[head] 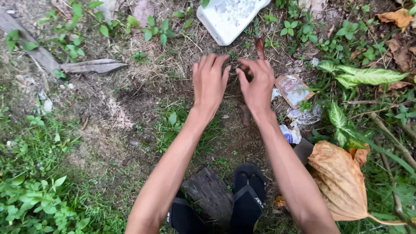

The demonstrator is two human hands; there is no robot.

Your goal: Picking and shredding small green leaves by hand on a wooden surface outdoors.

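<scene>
A: Since both hands sit over the same dirt patch, which one's closer to the stuff on the ground?

B: Pretty much even. Left hand (210,82) is palm down, fingers spread and a bit curled, tips on the dirt (130,108). Can't see anything held in it. Right hand (256,84) is just beside it at 3 o'clock, fingers bent in toward the left one, pinching at a small clump of dry grass (236,71) between the two hands. Whether it really has hold of it, can't tell, too small.

A: And the brown dry leaf tip?

B: Small dead leaf (260,45) stands up at 12 o'clock from the right hand, touching or just behind the fingertips. Long axis runs roughly 12 to 6. Right hand is nearer.

A: White thing?

B: White tray (225,24) at 12 o'clock from both hands, near but apart, tilted corner toward them.

A: Other bits?

B: Torn wrapper (294,89) at 3 o'clock of the right hand, near. Big dry leaf (340,180) at 5 o'clock, well apart. Black sandals (247,195) at 6 o'clock, under the forearms.
</scene>
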